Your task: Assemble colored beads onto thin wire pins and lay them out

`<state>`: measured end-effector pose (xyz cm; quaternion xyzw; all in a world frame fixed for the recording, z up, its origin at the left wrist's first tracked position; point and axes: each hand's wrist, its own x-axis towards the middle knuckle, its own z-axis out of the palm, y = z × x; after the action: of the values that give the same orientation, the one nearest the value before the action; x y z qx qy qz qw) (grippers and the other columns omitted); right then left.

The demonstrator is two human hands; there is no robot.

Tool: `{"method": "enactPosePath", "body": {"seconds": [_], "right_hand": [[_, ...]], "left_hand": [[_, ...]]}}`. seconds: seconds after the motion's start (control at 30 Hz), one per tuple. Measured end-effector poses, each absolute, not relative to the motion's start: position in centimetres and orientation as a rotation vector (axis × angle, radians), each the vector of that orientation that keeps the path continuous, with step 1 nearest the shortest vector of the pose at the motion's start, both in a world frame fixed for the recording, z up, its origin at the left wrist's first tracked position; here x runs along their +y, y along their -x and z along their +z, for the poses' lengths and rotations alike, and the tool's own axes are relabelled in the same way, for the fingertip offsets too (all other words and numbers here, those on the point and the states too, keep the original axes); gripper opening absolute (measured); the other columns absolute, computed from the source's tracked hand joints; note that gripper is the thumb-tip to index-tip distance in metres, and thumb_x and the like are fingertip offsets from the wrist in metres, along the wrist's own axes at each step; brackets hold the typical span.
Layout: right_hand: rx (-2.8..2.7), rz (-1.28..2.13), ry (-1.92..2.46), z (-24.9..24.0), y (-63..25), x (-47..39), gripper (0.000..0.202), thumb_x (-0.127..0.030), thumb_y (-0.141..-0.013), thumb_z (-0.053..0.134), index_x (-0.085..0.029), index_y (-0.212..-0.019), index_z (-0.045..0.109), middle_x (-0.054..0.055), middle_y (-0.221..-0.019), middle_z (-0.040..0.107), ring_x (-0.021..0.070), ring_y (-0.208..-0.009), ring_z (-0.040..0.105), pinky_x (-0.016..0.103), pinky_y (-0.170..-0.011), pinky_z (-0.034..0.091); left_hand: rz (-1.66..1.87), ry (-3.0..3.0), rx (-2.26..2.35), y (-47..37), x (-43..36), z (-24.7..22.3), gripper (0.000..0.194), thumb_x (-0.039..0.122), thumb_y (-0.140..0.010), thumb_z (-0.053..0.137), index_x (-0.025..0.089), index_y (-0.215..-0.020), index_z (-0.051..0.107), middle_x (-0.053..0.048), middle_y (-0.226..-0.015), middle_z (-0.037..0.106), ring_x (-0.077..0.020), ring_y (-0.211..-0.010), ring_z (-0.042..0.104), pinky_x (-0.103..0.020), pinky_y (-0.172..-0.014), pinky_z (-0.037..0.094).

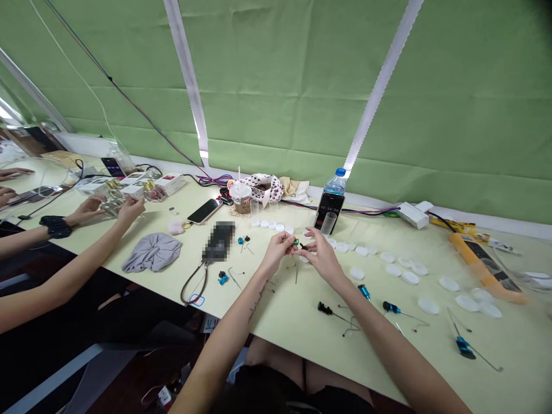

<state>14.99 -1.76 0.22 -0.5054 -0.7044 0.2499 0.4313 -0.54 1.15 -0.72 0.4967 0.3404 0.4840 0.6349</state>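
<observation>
My left hand (278, 250) is closed in a pinch around a small green piece (296, 242). Facing it, my right hand (321, 253) pinches a small black piece (303, 247), close to the green one. Thin metal rods (296, 273) lie on the table below my hands. Nearer my right forearm are a blue-and-black part with a thin rod (391, 307), a black part with a rod (324, 309) and a blue part (364, 292). More blue-and-black parts (223, 278) rest left of my left arm.
White round lids (393, 270) spread rightward. A phone showing a timer (330, 208) leans against a bottle (337, 181). A drink cup (240, 198), a grey cloth (153, 252) and an orange-framed device (487, 267) also lie around. At left, a co-worker's hands (129, 210) handle small bottles.
</observation>
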Motion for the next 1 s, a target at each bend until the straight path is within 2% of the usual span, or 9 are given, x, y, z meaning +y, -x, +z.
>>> {"method": "enactPosePath", "body": {"seconds": [0.17, 0.3, 0.43, 0.57, 0.67, 0.73, 0.83, 0.9, 1.0], "right_hand": [[-1.657, 1.068, 1.375, -1.1, -15.0, -0.4, 0.037, -0.05, -0.086, 0.041, -0.017, -0.081, 0.056, 0.003, -0.064, 0.059, 0.0139, -0.051, 0.054, 0.025, -0.049, 0.042], [-1.754, 0.696, 1.469, -1.0, -14.4, -0.4, 0.025, -0.041, -0.083, 0.049, -0.019, -0.092, 0.057, 0.002, -0.079, 0.06, 0.0154, -0.063, 0.057, 0.029, -0.062, 0.045], [-1.842, 0.316, 1.462, 0.9, -13.4, -2.5, 0.025, -0.035, -0.09, 0.039, -0.021, -0.104, 0.053, 0.006, -0.094, 0.056, 0.0174, -0.074, 0.058, 0.031, -0.068, 0.044], [-2.152, 0.112, 1.465, 1.4, -11.5, -8.4, 0.034, -0.043, -0.094, 0.031, -0.02, -0.112, 0.049, 0.011, -0.104, 0.055, 0.0188, -0.071, 0.058, 0.028, -0.056, 0.041], [-2.512, -0.026, 1.393, -0.7, -10.0, -13.6, 0.048, -0.054, -0.086, 0.044, -0.022, -0.12, 0.044, 0.016, -0.117, 0.051, 0.0164, -0.062, 0.057, 0.026, -0.046, 0.036], [-2.667, -0.064, 1.324, -2.8, -9.3, -15.9, 0.04, -0.047, -0.084, 0.051, -0.024, -0.117, 0.044, 0.014, -0.115, 0.053, 0.017, -0.065, 0.057, 0.025, -0.045, 0.035], [-2.767, -0.062, 1.291, -5.2, -9.1, -16.9, 0.01, -0.019, -0.085, 0.05, -0.021, -0.095, 0.049, 0.007, -0.091, 0.058, 0.016, -0.063, 0.056, 0.023, -0.043, 0.033], [-2.78, -0.081, 1.249, -5.9, -9.2, -16.7, 0.014, -0.008, -0.083, 0.048, -0.021, -0.088, 0.048, 0.004, -0.084, 0.057, 0.0156, -0.061, 0.055, 0.024, -0.042, 0.033], [-2.747, -0.079, 1.198, -6.0, -9.6, -16.1, 0.012, -0.009, -0.084, 0.048, -0.021, -0.087, 0.048, 0.004, -0.082, 0.056, 0.0168, -0.063, 0.056, 0.025, -0.045, 0.038]], "left_hand": [[1.116, -1.228, 0.798, 0.0, 1.4, -1.5, 0.032, 0.046, -0.076, 0.059, 0.015, -0.074, 0.048, -0.001, -0.062, 0.058, -0.0091, -0.049, 0.051, -0.021, -0.049, 0.039], [1.348, -1.345, 1.068, -1.1, 1.3, -3.1, 0.02, 0.035, -0.085, 0.047, 0.018, -0.075, 0.047, 0.002, -0.06, 0.053, -0.0096, -0.05, 0.048, -0.023, -0.052, 0.038], [1.352, -1.552, 1.183, -1.8, 1.4, -4.0, 0.011, 0.024, -0.085, 0.044, 0.019, -0.077, 0.049, 0.002, -0.065, 0.053, -0.0101, -0.058, 0.048, -0.022, -0.056, 0.036], [1.359, -1.535, 1.253, -1.8, 1.9, -3.9, 0.01, 0.023, -0.084, 0.044, 0.019, -0.076, 0.048, 0.002, -0.067, 0.051, -0.0097, -0.059, 0.046, -0.021, -0.056, 0.035], [1.35, -1.514, 1.219, -1.7, 2.1, -3.8, 0.012, 0.027, -0.087, 0.042, 0.02, -0.08, 0.049, 0.002, -0.067, 0.051, -0.0093, -0.054, 0.045, -0.022, -0.054, 0.035], [1.355, -1.52, 1.182, -1.8, 2.1, -3.7, 0.013, 0.029, -0.087, 0.042, 0.02, -0.081, 0.049, 0.002, -0.068, 0.052, -0.0098, -0.054, 0.047, -0.022, -0.053, 0.036], [1.308, -1.545, 1.155, -1.5, 2.0, -3.6, 0.013, 0.029, -0.086, 0.044, 0.02, -0.081, 0.051, 0.001, -0.068, 0.054, -0.0108, -0.055, 0.048, -0.022, -0.053, 0.037], [1.221, -1.617, 1.169, -0.9, 2.1, -3.5, 0.011, 0.027, -0.083, 0.048, 0.019, -0.078, 0.054, 0.0, -0.068, 0.057, -0.0119, -0.057, 0.05, -0.023, -0.056, 0.038], [1.072, -1.801, 1.274, 0.2, 2.2, -3.2, 0.005, 0.017, -0.074, 0.055, 0.018, -0.073, 0.06, -0.002, -0.069, 0.06, -0.0153, -0.063, 0.052, -0.027, -0.064, 0.04]]}}
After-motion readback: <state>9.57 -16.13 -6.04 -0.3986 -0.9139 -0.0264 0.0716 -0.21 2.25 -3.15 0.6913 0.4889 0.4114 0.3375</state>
